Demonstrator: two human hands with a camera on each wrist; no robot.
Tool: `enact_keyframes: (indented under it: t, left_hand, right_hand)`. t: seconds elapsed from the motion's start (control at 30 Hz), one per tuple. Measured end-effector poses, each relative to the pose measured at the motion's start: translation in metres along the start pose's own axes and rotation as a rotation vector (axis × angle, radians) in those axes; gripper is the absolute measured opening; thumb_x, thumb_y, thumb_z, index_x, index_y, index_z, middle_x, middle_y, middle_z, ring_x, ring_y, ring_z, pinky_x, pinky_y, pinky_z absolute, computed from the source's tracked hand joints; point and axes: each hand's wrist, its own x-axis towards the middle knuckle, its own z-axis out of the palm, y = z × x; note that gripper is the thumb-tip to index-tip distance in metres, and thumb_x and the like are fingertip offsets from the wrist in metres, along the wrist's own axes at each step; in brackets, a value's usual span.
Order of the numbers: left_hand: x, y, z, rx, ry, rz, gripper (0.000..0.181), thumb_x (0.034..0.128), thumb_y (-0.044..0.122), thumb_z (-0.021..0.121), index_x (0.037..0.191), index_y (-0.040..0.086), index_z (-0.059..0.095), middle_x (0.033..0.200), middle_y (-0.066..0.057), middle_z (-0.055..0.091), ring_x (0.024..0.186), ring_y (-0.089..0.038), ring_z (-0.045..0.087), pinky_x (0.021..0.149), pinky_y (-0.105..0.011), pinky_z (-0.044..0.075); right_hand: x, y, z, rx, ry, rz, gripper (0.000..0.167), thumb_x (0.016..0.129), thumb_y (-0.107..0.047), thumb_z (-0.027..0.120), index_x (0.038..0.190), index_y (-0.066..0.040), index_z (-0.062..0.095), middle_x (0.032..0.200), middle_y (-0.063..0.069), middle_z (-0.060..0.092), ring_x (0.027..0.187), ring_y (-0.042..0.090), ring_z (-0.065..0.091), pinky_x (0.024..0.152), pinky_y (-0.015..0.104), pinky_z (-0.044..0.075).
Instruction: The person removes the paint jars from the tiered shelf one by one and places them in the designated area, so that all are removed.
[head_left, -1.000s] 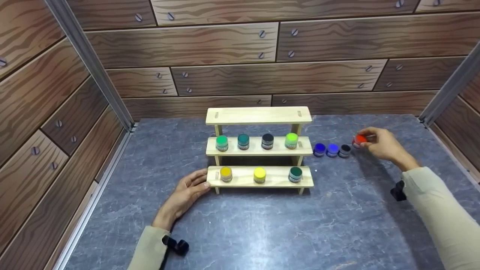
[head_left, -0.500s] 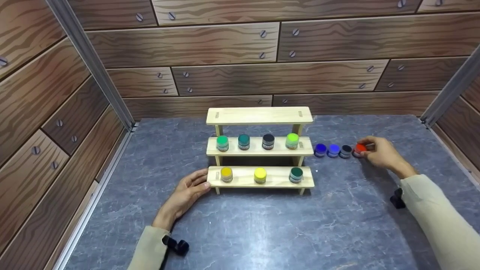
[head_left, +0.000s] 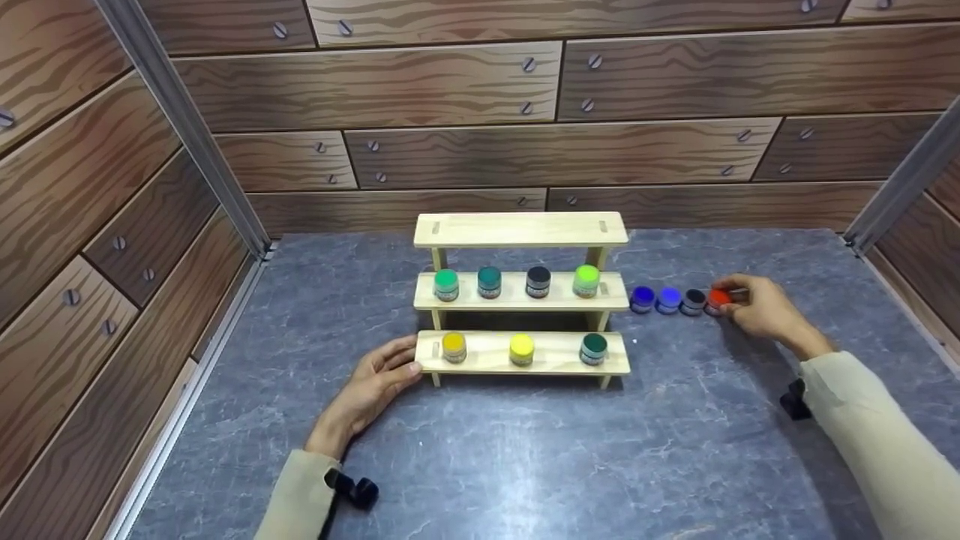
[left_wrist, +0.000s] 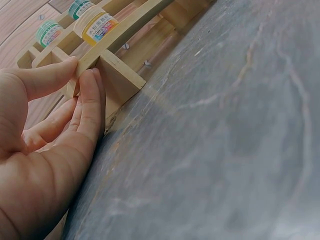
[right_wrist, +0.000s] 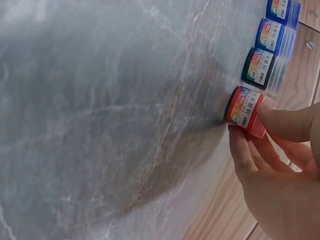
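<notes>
My right hand pinches a red paint jar that stands on the table at the right end of a short row. Beside it in that row are a black jar, a blue jar and a dark blue jar. On the left, my left hand grips the end of the lowest step of a wooden tiered rack, thumb on top and fingers below in the left wrist view. A yellow-orange jar sits on that step close to the thumb.
The lowest step also bears a yellow jar and a dark green jar. Several green and black jars, among them a light green jar, stand on the middle step. Wood-patterned walls border the grey table.
The right hand has brought the red jar down and toward me, into line beside the black jar. The left hand has stayed on the rack.
</notes>
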Motion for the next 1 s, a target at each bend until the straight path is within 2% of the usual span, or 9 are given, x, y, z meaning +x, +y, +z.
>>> enact_keyframes:
  t: [0.33,0.43,0.5,0.57,0.67,0.7,0.77,0.8,1.0]
  left_hand:
    - [0.0,0.001,0.001,0.003,0.003,-0.009,0.071,0.1011,-0.001,0.065,0.161,-0.012,0.03,0.16,-0.032,0.041,0.128,-0.016,0.062,0.113,-0.029,0.054]
    - [-0.001,0.0,0.0,0.007,0.004,-0.006,0.07,0.1015,-0.001,0.065,0.161,-0.012,0.03,0.16,-0.032,0.043,0.127,-0.015,0.062,0.112,-0.029,0.054]
    - [-0.001,0.0,0.0,0.01,0.005,-0.005,0.07,0.1018,0.0,0.065,0.161,-0.012,0.03,0.16,-0.031,0.043,0.127,-0.015,0.062,0.112,-0.028,0.054]
    - [-0.002,0.0,0.0,0.01,0.006,-0.007,0.07,0.102,0.0,0.065,0.162,-0.012,0.03,0.16,-0.031,0.043,0.127,-0.014,0.062,0.112,-0.028,0.054]
    - [-0.002,0.0,0.0,0.006,0.009,-0.01,0.07,0.1019,0.0,0.065,0.162,-0.012,0.03,0.16,-0.031,0.042,0.127,-0.014,0.062,0.112,-0.028,0.054]
    - [-0.002,0.0,0.0,0.006,0.01,-0.01,0.07,0.1019,0.0,0.065,0.162,-0.011,0.03,0.16,-0.031,0.042,0.126,-0.014,0.062,0.112,-0.028,0.054]
    - [-0.001,0.001,0.0,0.003,0.014,-0.009,0.07,0.1018,0.0,0.065,0.162,-0.012,0.03,0.16,-0.032,0.042,0.126,-0.015,0.062,0.112,-0.028,0.054]
    - [-0.001,0.001,0.0,0.003,0.014,-0.009,0.07,0.1018,0.0,0.065,0.161,-0.012,0.03,0.161,-0.032,0.042,0.127,-0.015,0.062,0.112,-0.029,0.054]
    - [0.0,0.002,0.002,0.008,0.02,-0.013,0.07,0.1015,-0.001,0.065,0.161,-0.012,0.031,0.16,-0.032,0.042,0.126,-0.015,0.062,0.112,-0.029,0.054]
  right_hand:
    - [-0.003,-0.002,-0.001,-0.028,-0.026,0.025,0.048,0.098,0.007,0.061,0.144,0.015,0.053,0.134,0.044,0.06,0.123,0.057,0.063,0.074,0.007,0.046]
    - [-0.003,-0.007,-0.006,-0.025,-0.026,0.017,0.049,0.099,0.004,0.061,0.146,0.016,0.051,0.139,0.043,0.058,0.126,0.057,0.061,0.079,0.005,0.045]
    - [-0.002,-0.012,-0.011,-0.026,-0.018,0.011,0.049,0.101,0.002,0.06,0.147,0.015,0.051,0.141,0.042,0.057,0.128,0.057,0.06,0.085,0.008,0.049]
    - [-0.001,-0.02,-0.016,-0.03,-0.003,0.004,0.048,0.103,-0.001,0.06,0.147,0.015,0.051,0.141,0.041,0.058,0.128,0.056,0.06,0.092,0.016,0.054]
    - [-0.002,-0.035,-0.023,-0.036,0.018,-0.004,0.047,0.105,-0.006,0.059,0.148,0.012,0.052,0.142,0.039,0.058,0.127,0.054,0.061,0.093,0.019,0.056]
    - [-0.002,-0.041,-0.025,-0.03,0.022,-0.003,0.047,0.106,-0.008,0.06,0.149,0.01,0.052,0.143,0.038,0.059,0.127,0.053,0.061,0.089,0.013,0.053]
    - [-0.003,-0.053,-0.028,-0.015,0.03,-0.008,0.048,0.108,-0.013,0.06,0.15,0.008,0.052,0.145,0.036,0.058,0.128,0.051,0.061,0.087,0.009,0.051]
    - [-0.003,-0.059,-0.029,-0.007,0.033,-0.009,0.048,0.109,-0.015,0.06,0.15,0.007,0.052,0.146,0.034,0.058,0.129,0.05,0.061,0.083,0.005,0.046]
    - [-0.006,-0.09,-0.03,0.04,0.042,-0.043,0.052,0.108,-0.023,0.065,0.152,0.003,0.052,0.15,0.033,0.056,0.134,0.053,0.058,0.081,0.004,0.051]
